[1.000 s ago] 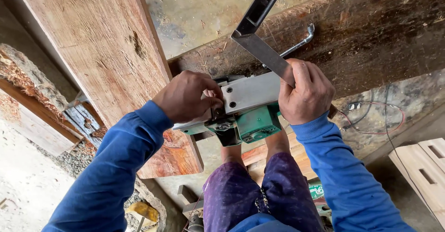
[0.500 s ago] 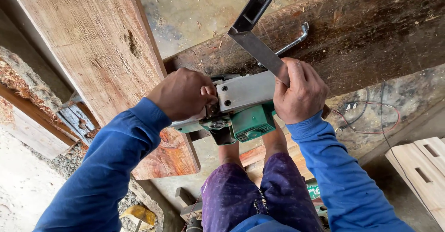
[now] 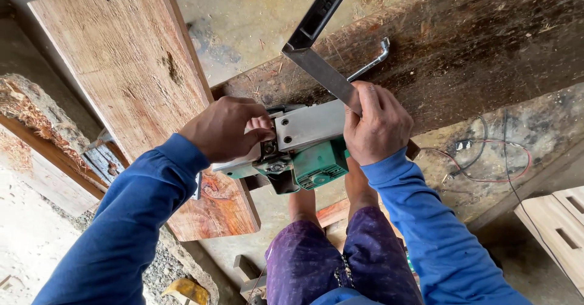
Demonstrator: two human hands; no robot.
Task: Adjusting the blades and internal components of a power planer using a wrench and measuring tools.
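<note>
A green electric planer [image 3: 313, 162] lies upside down with its grey metal sole plate [image 3: 309, 125] facing up, against the edge of a dark wooden beam [image 3: 462, 43]. My left hand [image 3: 228, 127] is closed over the planer's left end, fingers at the blade drum. My right hand [image 3: 377, 122] presses a metal try square [image 3: 319, 67] flat on the sole plate, its dark handle [image 3: 322, 3] reaching up and away. A bent metal rod [image 3: 370, 61] rests on the beam just behind the square.
A reddish wooden plank [image 3: 140, 86] leans at the left. Red and black cables [image 3: 493, 159] trail over the concrete floor at the right. Pale wooden pieces [image 3: 556, 226] sit at the lower right, rubble and a rough wall [image 3: 36, 122] at the left.
The view has drifted slightly and my left hand has shifted a little on the planer's end. The square stays pressed on the sole plate under my right hand.
</note>
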